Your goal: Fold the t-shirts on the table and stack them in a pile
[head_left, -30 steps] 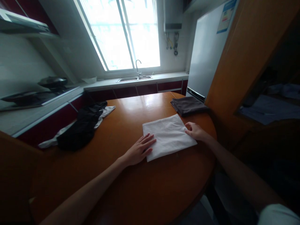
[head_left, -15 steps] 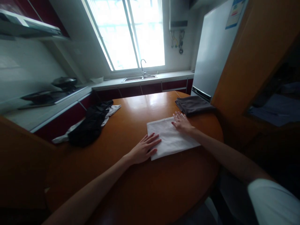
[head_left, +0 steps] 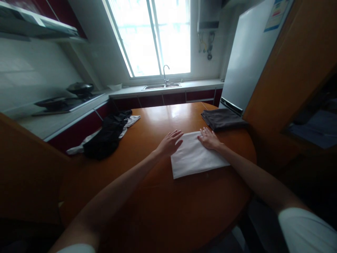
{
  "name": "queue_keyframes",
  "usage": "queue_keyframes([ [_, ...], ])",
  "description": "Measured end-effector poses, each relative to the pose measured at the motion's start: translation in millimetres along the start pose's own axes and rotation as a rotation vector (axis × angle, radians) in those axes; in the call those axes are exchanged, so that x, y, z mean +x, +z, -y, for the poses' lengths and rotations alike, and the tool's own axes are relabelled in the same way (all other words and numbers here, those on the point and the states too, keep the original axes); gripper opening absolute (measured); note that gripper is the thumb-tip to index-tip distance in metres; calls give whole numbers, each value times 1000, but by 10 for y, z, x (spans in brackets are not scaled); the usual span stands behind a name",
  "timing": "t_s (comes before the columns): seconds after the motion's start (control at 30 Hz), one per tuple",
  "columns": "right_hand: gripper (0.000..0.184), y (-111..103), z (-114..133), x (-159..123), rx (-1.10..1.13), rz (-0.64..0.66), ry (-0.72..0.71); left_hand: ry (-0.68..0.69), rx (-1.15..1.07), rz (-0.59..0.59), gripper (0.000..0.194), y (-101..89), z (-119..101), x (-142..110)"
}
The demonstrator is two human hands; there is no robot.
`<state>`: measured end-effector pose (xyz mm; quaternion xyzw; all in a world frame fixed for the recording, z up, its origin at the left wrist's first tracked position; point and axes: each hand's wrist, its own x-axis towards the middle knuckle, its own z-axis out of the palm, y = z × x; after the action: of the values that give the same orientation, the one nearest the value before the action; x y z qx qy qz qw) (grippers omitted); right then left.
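A white folded cloth [head_left: 198, 160], perhaps a garment, lies flat on the round wooden table [head_left: 158, 203]. My left hand [head_left: 170, 143] is at its far left corner, palm down with the fingers stretched out; whether it touches the cloth I cannot tell. Flat on the far right part of the cloth rests my right hand [head_left: 209, 138], fingers spread. Just beyond that hand sits a dark grey folded cloth [head_left: 223, 118]. Neither hand grips anything.
Black and white clothes [head_left: 107, 135] lie in a loose heap at the table's left edge. Behind the table runs a counter with a sink [head_left: 162, 86] and tap. A stove with pans [head_left: 80, 88] stands left, a fridge [head_left: 244, 59] right.
My left hand has moved away from me along the cloth's left side, from its near part to the far corner. My right hand stays on the cloth. The view has shifted slightly.
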<state>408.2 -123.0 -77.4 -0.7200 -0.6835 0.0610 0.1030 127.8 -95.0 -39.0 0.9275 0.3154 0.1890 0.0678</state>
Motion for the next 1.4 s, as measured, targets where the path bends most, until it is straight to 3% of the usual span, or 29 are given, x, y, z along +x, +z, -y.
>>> queue_keyframes([
  [0.17, 70, 1, -13, 2, 2, 10, -12, -200, 35, 177, 54, 207, 244, 156],
  [0.23, 70, 6, -11, 2, 5, 6, -17, -216, 59, 168, 54, 190, 246, 141],
  [0.4, 71, 3, 1, -7, -14, 0, -14, -61, 62, 26, 58, 174, -155, 69],
  [0.5, 71, -17, 5, -18, -28, 7, -17, 73, 26, 140, 66, 291, -481, -35],
  [0.57, 70, -31, 5, -23, -29, 3, -18, 93, 24, 231, 72, 346, -626, -103],
  [0.73, 69, -19, 3, -22, -13, 1, -20, 106, 31, 191, 75, 295, -735, -159],
  [0.87, 68, -15, -7, -7, 30, -6, -20, 103, 20, 270, 79, 323, -752, -173],
  [1.0, 65, -154, -85, 44, 217, -97, -2, 109, -9, 272, 76, 345, -737, -135],
  [1.13, 60, -314, -153, 59, 278, -331, -33, 72, -42, 79, 59, 269, -576, 47],
  [1.2, 60, -301, -125, 27, 247, -376, -95, 4, -6, 6, 56, 274, -440, 136],
  [1.27, 62, -219, -57, -19, 172, -312, -173, -44, 37, 46, 56, 328, -306, 183],
  [1.33, 63, -110, 23, -55, 77, -163, -217, -54, 59, 95, 57, 396, -212, 191],
  [1.4, 64, -25, 75, -68, 4, -48, -218, -43, 70, 74, 56, 434, -176, 180],
])
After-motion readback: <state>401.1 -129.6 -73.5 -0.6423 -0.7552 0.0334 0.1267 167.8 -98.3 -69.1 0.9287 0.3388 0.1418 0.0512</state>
